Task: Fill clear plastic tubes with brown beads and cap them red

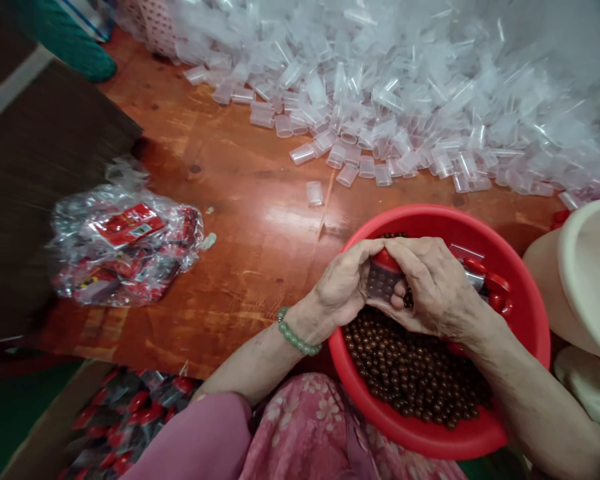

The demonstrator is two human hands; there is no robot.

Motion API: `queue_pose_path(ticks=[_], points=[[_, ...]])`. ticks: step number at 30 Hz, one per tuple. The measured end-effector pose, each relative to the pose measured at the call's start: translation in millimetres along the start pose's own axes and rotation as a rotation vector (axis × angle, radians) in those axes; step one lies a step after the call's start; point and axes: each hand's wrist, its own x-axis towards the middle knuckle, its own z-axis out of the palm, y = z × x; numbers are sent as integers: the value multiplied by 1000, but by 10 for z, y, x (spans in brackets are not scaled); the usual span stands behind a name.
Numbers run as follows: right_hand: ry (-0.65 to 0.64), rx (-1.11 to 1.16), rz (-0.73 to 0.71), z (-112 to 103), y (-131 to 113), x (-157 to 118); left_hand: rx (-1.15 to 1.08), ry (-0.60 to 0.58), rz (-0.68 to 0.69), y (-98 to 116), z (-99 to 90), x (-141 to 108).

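Okay so here's the view: the 2 hands are together, with the left hand (343, 287) and right hand (433, 287) clamped on a small clear ridged plastic container (381, 281) with a red cap (386, 260), right over a red plastic basin (523, 313). The basin sits up against the person's pink floral top (305, 420) and is loaded with shiny brown beads (410, 373), plus some red-and-clear pieces (493, 290) just beside the right hand. There's a green bead bracelet (295, 331) on the left wrist. Across the wooden bench (250, 253), a massive heap of clear plastic tubes (380, 113) fills the far side, with 1 lone tube (315, 193) lying just off it. Left of that is a crinkly clear bag (125, 247) of red packets. A cream tub (580, 280) sits right beside the basin, and a box (45, 420) of red-capped stuff is down at lower left.
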Motion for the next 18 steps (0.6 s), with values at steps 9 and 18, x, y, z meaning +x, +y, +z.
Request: queue_pose_path(ticks=[9,18], points=[[215,-166,-134,-76,-206,17,171,78,5,-69,154,-196],[-219,127,12,-289,-286,45,704,155,-30,122,-408,-1159]])
